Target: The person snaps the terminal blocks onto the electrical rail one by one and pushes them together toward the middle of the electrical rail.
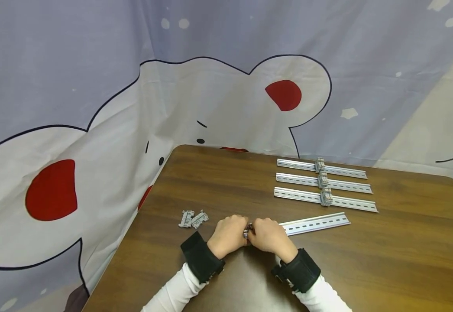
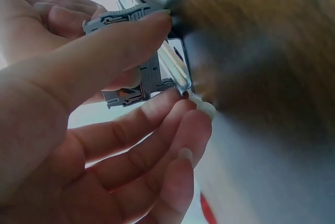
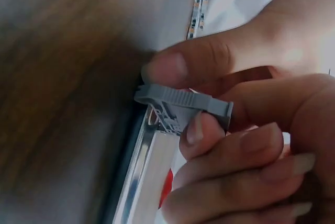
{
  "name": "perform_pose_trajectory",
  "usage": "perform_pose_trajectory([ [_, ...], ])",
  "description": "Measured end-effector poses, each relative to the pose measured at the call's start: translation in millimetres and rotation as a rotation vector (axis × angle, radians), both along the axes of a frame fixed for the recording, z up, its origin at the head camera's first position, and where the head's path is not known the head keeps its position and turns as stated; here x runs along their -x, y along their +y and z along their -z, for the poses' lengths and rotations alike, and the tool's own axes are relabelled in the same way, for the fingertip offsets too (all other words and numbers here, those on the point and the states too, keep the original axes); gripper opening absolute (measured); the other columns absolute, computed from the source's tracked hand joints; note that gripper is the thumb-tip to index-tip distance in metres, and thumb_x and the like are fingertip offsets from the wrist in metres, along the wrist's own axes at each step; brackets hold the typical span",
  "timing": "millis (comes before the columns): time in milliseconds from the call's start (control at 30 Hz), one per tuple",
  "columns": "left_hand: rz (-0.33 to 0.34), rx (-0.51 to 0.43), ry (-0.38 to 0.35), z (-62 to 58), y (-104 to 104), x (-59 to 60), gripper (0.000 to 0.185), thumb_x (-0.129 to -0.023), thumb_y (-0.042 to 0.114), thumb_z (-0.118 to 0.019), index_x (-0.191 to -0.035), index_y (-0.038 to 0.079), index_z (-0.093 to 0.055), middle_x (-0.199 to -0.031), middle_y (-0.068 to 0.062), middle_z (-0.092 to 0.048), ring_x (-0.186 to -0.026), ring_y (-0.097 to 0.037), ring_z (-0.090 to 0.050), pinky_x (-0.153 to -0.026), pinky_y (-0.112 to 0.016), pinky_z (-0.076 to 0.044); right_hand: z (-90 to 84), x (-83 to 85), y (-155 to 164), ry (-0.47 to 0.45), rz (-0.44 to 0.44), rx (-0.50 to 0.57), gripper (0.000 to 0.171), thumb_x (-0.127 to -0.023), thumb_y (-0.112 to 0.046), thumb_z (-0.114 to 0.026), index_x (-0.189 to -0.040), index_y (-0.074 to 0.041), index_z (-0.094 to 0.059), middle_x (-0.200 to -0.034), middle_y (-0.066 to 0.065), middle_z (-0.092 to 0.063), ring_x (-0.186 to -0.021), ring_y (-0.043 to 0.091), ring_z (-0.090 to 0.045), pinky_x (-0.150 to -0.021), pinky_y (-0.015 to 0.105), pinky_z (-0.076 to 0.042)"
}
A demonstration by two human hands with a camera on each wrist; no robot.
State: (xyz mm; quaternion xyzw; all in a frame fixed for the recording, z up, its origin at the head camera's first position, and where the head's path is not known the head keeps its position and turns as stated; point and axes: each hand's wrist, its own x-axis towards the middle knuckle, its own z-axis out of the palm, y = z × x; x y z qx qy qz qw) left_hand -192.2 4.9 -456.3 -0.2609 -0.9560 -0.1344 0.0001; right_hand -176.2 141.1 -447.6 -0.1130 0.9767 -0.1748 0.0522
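Both hands meet at the near-left end of the DIN rail [image 1: 315, 223]; its long axis runs away to the right; the left hand [image 1: 228, 236] and right hand [image 1: 268, 236] both pinch one grey terminal block [image 3: 180, 110] set on that end of the rail.

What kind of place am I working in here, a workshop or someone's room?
Probably a makeshift assembly bench in a room, not a real workshop: a plain wooden table, a cartoon-print curtain as backdrop, and metal mounting rails carrying grey clip-on blocks, no machinery.
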Motion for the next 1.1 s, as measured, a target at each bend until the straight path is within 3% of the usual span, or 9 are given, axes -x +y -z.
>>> perform_pose_trajectory([
  [167,-0.011,-0.029,-0.025,-7.1,-3.6,-0.3,0.024,-0.071,0.021,-0.082,-0.073,0.014,-0.059,-0.076,-0.002,-0.066,-0.069,-0.025,-0.067,-0.051,-0.036,-0.047,-10.8,2.1,-2.6,-0.032,-0.048,-0.018,0.035,-0.081,-0.015,-0.06,-0.052,-0.017,-0.041,-0.053,-0.002,-0.044,-0.049,0.016,-0.042,-0.046,0.032,-0.034],
  [367,-0.03,-0.084,-0.056,-13.9,-15.7,-10.0,0.018,-0.074,0.015,-0.078,-0.073,0.013,-0.06,-0.071,-0.001,-0.063,-0.063,-0.022,-0.063,-0.048,-0.033,-0.043,-22.7,0.2,-21.1,-0.098,-0.038,-0.1,0.018,-0.078,-0.016,-0.065,-0.063,-0.01,-0.057,-0.068,0.008,-0.061,-0.061,0.023,-0.056,-0.055,0.044,-0.047],
  [533,-0.048,-0.128,-0.063,-11.4,-26.3,-22.1,0.017,-0.076,0.008,-0.074,-0.068,0.011,-0.059,-0.061,0.001,-0.054,-0.05,-0.013,-0.05,-0.044,-0.027,-0.035,-20.0,-3.9,-37.7,-0.115,-0.04,-0.132,0.016,-0.071,-0.02,-0.073,-0.067,-0.01,-0.062,-0.072,0.008,-0.065,-0.065,0.025,-0.06,-0.058,0.043,-0.049],
  [700,-0.063,-0.163,-0.073,-5.6,-26.6,-23.5,0.024,-0.082,0.005,-0.069,-0.064,0.012,-0.054,-0.056,0.002,-0.043,-0.045,-0.01,-0.038,-0.044,-0.024,-0.028,-12.4,-3.8,-41.9,-0.09,-0.016,-0.131,0.014,-0.07,-0.019,-0.073,-0.069,-0.009,-0.063,-0.07,0.008,-0.063,-0.064,0.025,-0.059,-0.055,0.04,-0.048],
  [800,-0.076,-0.155,-0.083,1.4,-23.6,-21.5,0.022,-0.08,0.006,-0.071,-0.066,0.012,-0.055,-0.058,0.001,-0.047,-0.047,-0.012,-0.043,-0.045,-0.026,-0.031,-8.0,-2.0,-36.9,-0.099,-0.023,-0.111,0.012,-0.071,-0.016,-0.07,-0.066,-0.01,-0.061,-0.068,0.007,-0.061,-0.062,0.024,-0.057,-0.054,0.039,-0.047],
  [967,-0.06,-0.114,-0.08,11.7,-16.6,-20.2,0.026,-0.078,0.026,-0.079,-0.082,0.012,-0.058,-0.071,-0.003,-0.061,-0.061,-0.02,-0.061,-0.048,-0.031,-0.042,-6.5,4.2,-19.1,-0.155,-0.021,-0.033,0.012,-0.072,-0.01,-0.064,-0.062,-0.009,-0.057,-0.065,0.005,-0.056,-0.059,0.02,-0.051,-0.055,0.035,-0.043],
  [1100,-0.042,-0.065,-0.086,9.1,-11.2,-21.0,0.03,-0.084,0.03,-0.075,-0.094,0.011,-0.054,-0.077,-0.005,-0.06,-0.067,-0.021,-0.063,-0.05,-0.032,-0.043,-12.3,5.7,-4.6,-0.161,-0.004,0.014,0.018,-0.079,-0.011,-0.061,-0.062,-0.01,-0.056,-0.063,0.003,-0.054,-0.055,0.017,-0.048,-0.052,0.031,-0.039],
])
